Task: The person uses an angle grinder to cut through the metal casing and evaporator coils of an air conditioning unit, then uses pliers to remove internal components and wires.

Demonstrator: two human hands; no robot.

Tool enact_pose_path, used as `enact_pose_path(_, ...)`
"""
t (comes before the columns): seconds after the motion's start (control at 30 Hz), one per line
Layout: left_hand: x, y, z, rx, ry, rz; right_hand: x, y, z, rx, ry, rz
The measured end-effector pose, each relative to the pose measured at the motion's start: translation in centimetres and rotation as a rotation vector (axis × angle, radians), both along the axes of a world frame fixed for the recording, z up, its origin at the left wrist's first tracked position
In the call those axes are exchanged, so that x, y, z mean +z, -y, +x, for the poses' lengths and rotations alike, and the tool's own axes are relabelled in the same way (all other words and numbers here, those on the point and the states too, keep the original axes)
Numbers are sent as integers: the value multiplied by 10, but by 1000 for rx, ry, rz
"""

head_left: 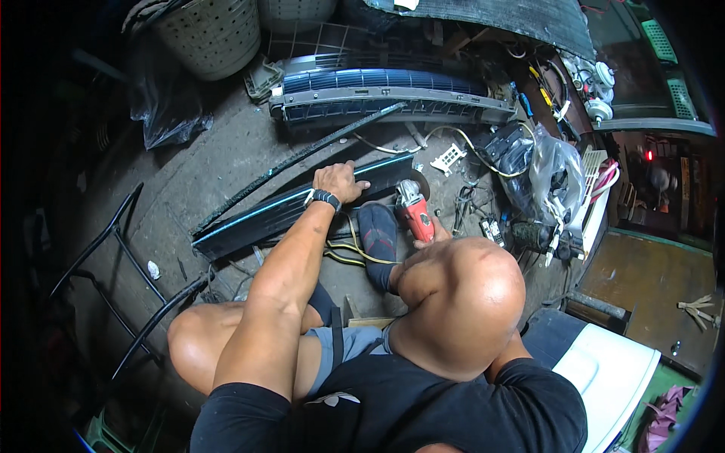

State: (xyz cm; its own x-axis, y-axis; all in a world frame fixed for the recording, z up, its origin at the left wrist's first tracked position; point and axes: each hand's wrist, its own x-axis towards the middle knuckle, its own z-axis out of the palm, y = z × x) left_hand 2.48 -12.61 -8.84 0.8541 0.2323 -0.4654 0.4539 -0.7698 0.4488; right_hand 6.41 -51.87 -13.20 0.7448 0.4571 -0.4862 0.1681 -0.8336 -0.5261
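My left hand (341, 182), with a watch on its wrist, grips the upper edge of a long dark metal panel (260, 225) lying slantwise on the floor. My right hand (436, 232), partly hidden behind my raised knee, is closed round the body of a red angle grinder (414, 214). The grinder's silver head points away from me, and its disc (418, 185) stands at the panel's right end; whether they touch I cannot tell. My foot in a dark sock (377, 231) is against the panel, left of the grinder. A long narrow dark strip (291, 167) lies just beyond the panel.
Beyond lies a long air-conditioner part with a slotted frame (385, 94). Baskets (208, 38) stand at the far left. A black tubular frame (113, 226) is at my left. Plastic bags (557, 170), cables (464, 200) and a white plastic grille (448, 159) lie to the right.
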Motion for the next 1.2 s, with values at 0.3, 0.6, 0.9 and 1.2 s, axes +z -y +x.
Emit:
enact_pose_path(0.3, -9, -3, -9, 19, 71, 36, -3, -12, 12, 57, 0, -22)
enact_pose_path(0.6, 1, -2, -2, 21, -34, -59, -12, 1, 22, 47, 83, 13)
enact_pose_path(0.9, -4, -1, -5, 20, 42, -16, 19, -22, 23, 16, 36, -87)
enact_pose_path(1.2, -8, -4, -11, 30, 56, -24, 39, -38, 24, 24, -16, -40)
